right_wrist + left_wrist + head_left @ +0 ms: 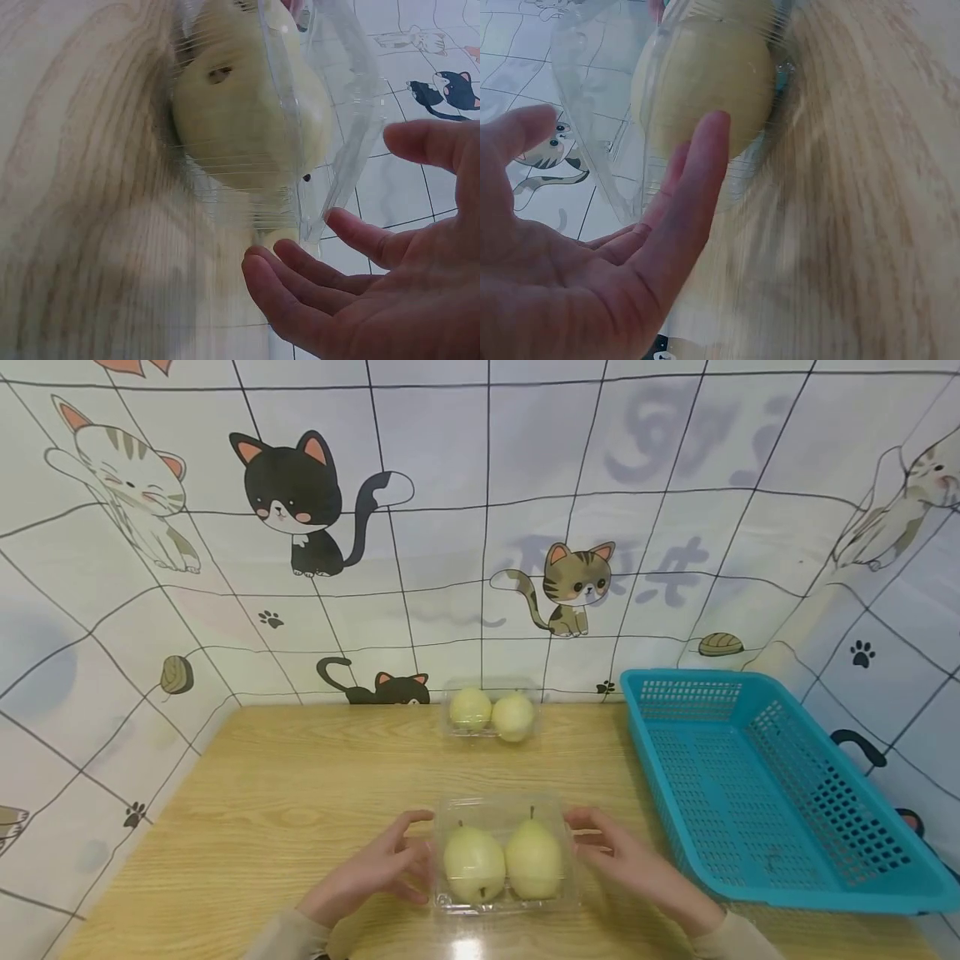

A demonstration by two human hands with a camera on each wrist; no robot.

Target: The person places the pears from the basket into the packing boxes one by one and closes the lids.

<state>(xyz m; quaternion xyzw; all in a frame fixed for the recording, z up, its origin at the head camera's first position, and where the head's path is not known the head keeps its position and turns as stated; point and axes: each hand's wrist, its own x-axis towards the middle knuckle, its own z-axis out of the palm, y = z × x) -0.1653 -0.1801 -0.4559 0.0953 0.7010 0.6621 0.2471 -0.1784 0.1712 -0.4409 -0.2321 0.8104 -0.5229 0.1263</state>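
Observation:
A clear plastic clamshell box (491,810) sits at the front middle of the wooden table, with two pale yellow-green pears side by side in it, a left pear (474,868) and a right pear (534,864). My left hand (382,867) is beside the box's left side, fingers spread and lightly bent; in the left wrist view its fingertips overlap the clear wall near a pear (712,82). On the opposite side my right hand (626,860) has loose, spread fingers. In the right wrist view one fingertip (337,219) is right at the box's rim. Neither hand grips it.
Another clear box (491,683) with two yellowish pears (471,708) stands at the table's back edge against the wall. A blue perforated plastic basket (660,793) lies on the right. A cat-print covering (435,535) lines the back and sides of the table (300,777).

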